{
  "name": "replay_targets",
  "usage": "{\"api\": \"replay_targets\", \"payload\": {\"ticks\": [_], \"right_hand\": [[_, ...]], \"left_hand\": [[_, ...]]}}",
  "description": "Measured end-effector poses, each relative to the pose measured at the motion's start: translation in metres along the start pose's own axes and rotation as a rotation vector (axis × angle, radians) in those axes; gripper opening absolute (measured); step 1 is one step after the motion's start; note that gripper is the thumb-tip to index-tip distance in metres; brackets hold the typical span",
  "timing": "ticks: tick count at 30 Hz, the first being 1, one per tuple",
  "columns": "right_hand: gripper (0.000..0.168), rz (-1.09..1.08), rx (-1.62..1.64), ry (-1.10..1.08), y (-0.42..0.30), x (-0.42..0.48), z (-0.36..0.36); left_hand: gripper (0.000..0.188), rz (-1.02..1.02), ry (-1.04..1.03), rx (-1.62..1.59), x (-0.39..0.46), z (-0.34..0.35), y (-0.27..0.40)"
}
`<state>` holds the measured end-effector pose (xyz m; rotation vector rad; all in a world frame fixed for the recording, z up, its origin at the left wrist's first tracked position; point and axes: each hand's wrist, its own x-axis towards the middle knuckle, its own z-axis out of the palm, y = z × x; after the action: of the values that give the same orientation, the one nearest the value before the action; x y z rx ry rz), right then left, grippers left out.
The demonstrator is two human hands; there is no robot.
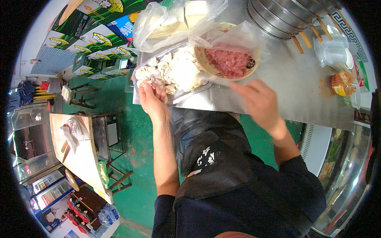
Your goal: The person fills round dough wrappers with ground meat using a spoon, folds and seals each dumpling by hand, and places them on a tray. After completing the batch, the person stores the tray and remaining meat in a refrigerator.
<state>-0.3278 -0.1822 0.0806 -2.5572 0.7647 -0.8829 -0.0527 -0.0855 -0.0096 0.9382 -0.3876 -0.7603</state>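
My left hand (153, 99) is at the near left corner of a tray (190, 97), its fingers curled around a pale piece of dough that they partly hide. Folded wontons (162, 67) fill the tray's left side. A brightly lit stack of white wrappers (187, 74) lies to their right. In my right hand (259, 102) is a thin, motion-blurred filling stick or spatula (217, 81), pointing left towards the wrappers. Beyond it sits a bowl (235, 79) of pink minced meat (227, 61), partly covered by clear plastic. A small dark object (251, 63) rests at the meat's right edge.
Behind the tray, clear plastic bags (150, 28) hold pale blocks of wrappers. Stacked metal pans with wooden handles (297, 44) stand back right on the steel table (285, 77). A jar (342, 84) is far right, near plastic containers (333, 52). Another table (80, 151) stands left.
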Motion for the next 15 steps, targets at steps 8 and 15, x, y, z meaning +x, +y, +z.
{"api": "replay_targets", "payload": {"ticks": [8, 15], "right_hand": [[0.023, 0.199, -0.195, -0.160, 0.010, 0.004, -0.025], [0.019, 0.453, 0.127, -0.159, 0.000, 0.013, -0.021]], "left_hand": [[0.028, 0.582, -0.168, 1.722, -0.015, 0.036, -0.005], [0.027, 0.632, -0.365, 1.609, -0.017, 0.072, -0.023]]}}
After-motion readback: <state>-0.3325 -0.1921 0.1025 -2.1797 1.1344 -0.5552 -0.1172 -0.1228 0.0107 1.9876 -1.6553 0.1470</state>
